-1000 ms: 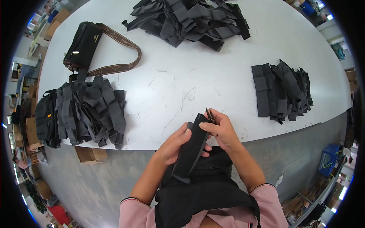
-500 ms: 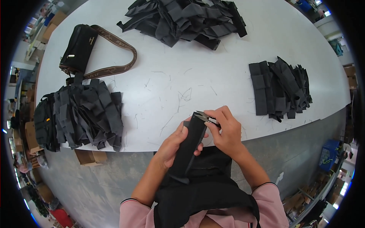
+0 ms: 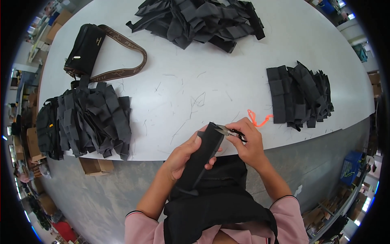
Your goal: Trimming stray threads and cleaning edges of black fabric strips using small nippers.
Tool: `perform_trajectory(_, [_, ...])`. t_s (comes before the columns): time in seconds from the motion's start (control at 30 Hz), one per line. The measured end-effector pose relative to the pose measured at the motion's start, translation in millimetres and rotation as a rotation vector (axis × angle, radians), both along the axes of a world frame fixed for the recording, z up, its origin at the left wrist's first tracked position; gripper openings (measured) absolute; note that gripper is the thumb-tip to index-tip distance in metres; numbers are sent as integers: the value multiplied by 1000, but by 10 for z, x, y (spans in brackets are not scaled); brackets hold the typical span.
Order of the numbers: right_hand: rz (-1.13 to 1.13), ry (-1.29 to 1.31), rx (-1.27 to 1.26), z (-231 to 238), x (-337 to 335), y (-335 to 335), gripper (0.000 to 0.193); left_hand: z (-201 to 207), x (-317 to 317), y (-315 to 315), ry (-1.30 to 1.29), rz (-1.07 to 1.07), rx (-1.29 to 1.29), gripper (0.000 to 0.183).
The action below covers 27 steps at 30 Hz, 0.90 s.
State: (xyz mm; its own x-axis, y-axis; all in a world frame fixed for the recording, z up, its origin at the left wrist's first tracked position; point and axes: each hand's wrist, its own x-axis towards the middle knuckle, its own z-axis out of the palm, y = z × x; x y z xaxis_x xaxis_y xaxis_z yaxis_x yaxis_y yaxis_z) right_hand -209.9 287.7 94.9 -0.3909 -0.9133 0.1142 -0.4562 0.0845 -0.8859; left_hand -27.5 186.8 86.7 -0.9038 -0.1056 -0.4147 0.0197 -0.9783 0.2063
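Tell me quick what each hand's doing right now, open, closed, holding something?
Left hand: closed, holding a black fabric strip.
Right hand: closed on small scissors, blades at the strip's upper end.

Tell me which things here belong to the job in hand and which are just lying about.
Likely job things:
dark cloth strip, in the left hand
scissors, in the right hand
left pile, far pile and right pile, all dark cloth

Probably lying about:
black bag
backpack
cardboard box
blue crate

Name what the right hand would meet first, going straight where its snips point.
Probably the upper end of the black fabric strip in the left hand; whether the snips touch it is unclear.
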Motion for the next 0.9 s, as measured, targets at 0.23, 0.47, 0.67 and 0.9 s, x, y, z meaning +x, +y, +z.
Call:
perform_trajectory(0.23, [14, 80, 21, 14, 37, -39, 21, -10, 2, 21, -23, -31, -1, 61])
perform_trajectory(0.47, [-21, -31, -32, 13, 42, -20, 18, -10, -28, 26, -48, -74, -128, 64])
perform_trajectory(0.67, [-126, -756, 221, 37, -28, 49, 17, 61, -23, 5, -224, -132, -494, 53])
perform_trajectory(0.9, [-33, -987, 240, -18, -49, 76, 17, 90, 7, 13, -349, -163, -1047, 49])
